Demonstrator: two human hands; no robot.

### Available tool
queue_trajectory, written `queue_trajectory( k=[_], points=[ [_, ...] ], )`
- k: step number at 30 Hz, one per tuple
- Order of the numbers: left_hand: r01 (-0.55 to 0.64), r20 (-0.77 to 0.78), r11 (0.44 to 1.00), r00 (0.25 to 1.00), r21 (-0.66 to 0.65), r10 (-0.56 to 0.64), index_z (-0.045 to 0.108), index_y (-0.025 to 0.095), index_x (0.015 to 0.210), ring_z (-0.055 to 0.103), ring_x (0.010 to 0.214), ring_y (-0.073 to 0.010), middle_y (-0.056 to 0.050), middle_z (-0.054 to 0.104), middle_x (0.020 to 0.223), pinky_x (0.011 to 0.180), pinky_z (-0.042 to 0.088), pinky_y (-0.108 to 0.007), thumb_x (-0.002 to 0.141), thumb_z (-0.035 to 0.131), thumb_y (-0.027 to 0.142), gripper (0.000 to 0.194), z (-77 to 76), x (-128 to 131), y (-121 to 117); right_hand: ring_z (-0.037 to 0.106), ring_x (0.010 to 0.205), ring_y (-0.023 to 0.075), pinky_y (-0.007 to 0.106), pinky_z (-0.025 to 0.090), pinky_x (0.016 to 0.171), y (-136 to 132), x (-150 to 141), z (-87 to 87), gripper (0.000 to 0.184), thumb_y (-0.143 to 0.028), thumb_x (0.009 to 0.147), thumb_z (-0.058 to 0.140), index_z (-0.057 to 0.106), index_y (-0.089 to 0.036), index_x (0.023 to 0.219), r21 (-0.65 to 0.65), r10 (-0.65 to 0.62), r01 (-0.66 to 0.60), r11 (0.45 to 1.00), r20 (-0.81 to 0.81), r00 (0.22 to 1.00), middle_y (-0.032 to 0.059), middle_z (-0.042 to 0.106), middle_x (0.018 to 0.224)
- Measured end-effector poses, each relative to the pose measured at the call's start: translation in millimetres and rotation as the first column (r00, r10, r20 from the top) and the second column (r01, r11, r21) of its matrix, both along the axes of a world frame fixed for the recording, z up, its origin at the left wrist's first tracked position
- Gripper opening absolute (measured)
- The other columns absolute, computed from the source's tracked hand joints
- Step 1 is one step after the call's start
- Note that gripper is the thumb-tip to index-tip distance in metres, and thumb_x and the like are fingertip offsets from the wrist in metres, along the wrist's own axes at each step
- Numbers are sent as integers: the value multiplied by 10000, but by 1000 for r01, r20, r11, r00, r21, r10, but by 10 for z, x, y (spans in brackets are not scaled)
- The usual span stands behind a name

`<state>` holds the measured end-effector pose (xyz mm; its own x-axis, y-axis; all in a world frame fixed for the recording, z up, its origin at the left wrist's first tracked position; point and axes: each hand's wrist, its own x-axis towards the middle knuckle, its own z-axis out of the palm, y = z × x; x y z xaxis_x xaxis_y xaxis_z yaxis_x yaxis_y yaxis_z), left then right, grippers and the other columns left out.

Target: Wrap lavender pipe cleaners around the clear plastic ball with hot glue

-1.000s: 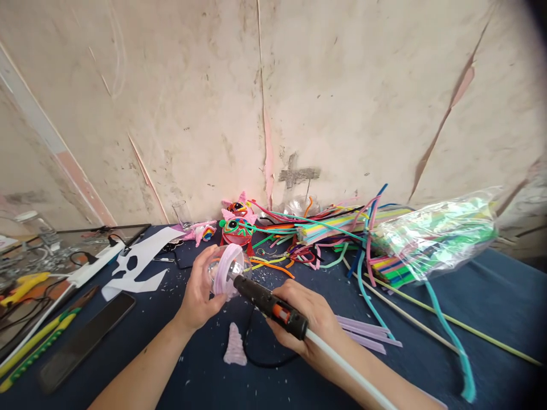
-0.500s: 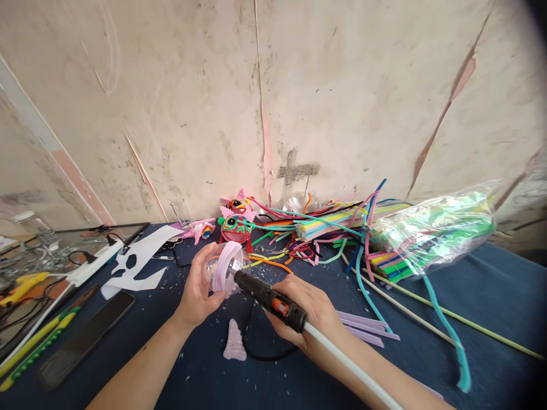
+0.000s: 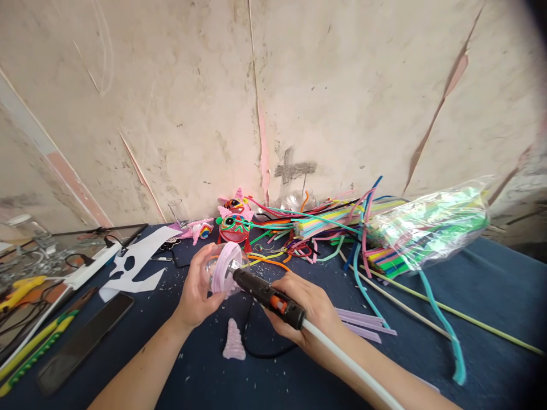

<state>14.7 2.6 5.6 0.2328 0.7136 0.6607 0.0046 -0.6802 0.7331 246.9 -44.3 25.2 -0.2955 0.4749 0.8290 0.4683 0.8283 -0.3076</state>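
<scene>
My left hand [image 3: 199, 290] is closed around a clear plastic ball [image 3: 235, 286] that has a lilac pipe cleaner band [image 3: 223, 267] wrapped over it. In my right hand [image 3: 305, 307] is a black glue gun [image 3: 267, 297], a white glue stick [image 3: 342, 359] trailing from its back end. The gun's metal nozzle [image 3: 233, 266] points at the band's right side; whether it touches cannot be made out. Below the ball, a small lilac triangular piece of coiled pipe cleaner [image 3: 233, 340] lies on the dark blue cloth [image 3: 205, 370].
Loose lilac pipe cleaners [image 3: 363, 322] lie beside my right wrist. Behind are red-and-pink animal-faced ornaments [image 3: 234, 228], many coloured pipe cleaners and a clear bag [image 3: 431, 228] of more. At left are a phone [image 3: 88, 341], cut white paper [image 3: 137, 262], a power strip [image 3: 92, 265] and pliers [image 3: 47, 341].
The glue gun's nozzle has shifted slightly up and left along the lilac band. My left hand keeps its hold on the ball. The whole view has moved a little.
</scene>
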Motion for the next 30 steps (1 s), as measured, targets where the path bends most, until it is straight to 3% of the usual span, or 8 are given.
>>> queue_trajectory(
  k=[7,13,17,22,30],
  points=[
    [-6,1,1000,1000,30,6,395,256,1379,408,1338,-334,-144,387,1431,1079,390,-485,733,725,344,731,-24,-11,12,570,550,147,238,439,515,-3,18,17,10,-199,853,548,539,-195,853,-19,-38,37,999,-39,999,16,601,653],
    [-32,-8,999,999,14,32,385,251,1386,397,1345,-344,-151,379,1436,1089,371,-505,723,732,314,751,-30,-24,13,573,560,138,231,445,522,-7,20,18,27,-215,851,556,542,-193,842,-6,2,-2,1000,-23,1000,18,604,663],
    [-32,-14,999,999,17,32,392,240,1381,395,1343,-360,-160,383,1439,1085,373,-521,715,736,345,756,-35,-29,12,557,538,133,229,436,512,3,20,11,17,-211,851,549,547,-196,843,4,-51,52,999,-48,998,7,595,637],
    [-39,3,999,999,-19,39,379,243,1391,365,1364,-354,-158,366,1453,1093,362,-519,708,743,316,778,-34,-32,9,579,573,149,246,453,538,12,15,-16,35,-232,845,542,537,-205,824,-25,8,-9,1000,-40,999,26,613,671],
    [-14,-1,1000,1000,2,14,411,253,1372,424,1324,-344,-144,413,1423,1071,397,-495,702,746,328,753,-13,-16,2,557,522,128,230,446,513,-2,42,49,41,-222,847,552,557,-197,816,-19,-64,63,998,-41,997,10,607,634]
  ],
)
